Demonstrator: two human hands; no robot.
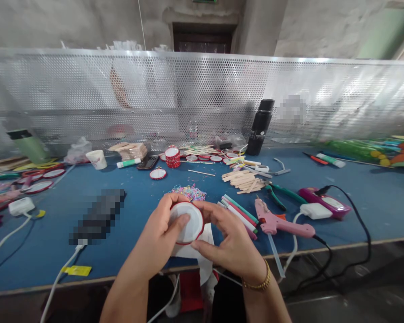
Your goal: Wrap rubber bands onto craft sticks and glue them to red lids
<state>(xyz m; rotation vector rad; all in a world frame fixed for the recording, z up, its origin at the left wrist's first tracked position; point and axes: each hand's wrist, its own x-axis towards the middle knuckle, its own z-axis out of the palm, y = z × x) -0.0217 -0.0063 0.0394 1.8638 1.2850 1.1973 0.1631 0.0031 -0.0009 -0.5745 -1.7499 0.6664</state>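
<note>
A round white disc with a red rim is held between my two hands, close to the table's front edge. My left hand grips its left side, the thumb lying across the white face. On the opposite side, the fingers and thumb of my right hand close around the red rim. White paper lies below the disc and hangs over the edge. Just beyond my hands is a pile of small coloured rubber bands. Several coloured sticks lie beside my right hand.
To the right are a pink glue gun, green-handled pliers and a purple device with cables. Wooden sticks, red-rimmed discs and a black bottle stand farther back. A blurred-out dark object lies left.
</note>
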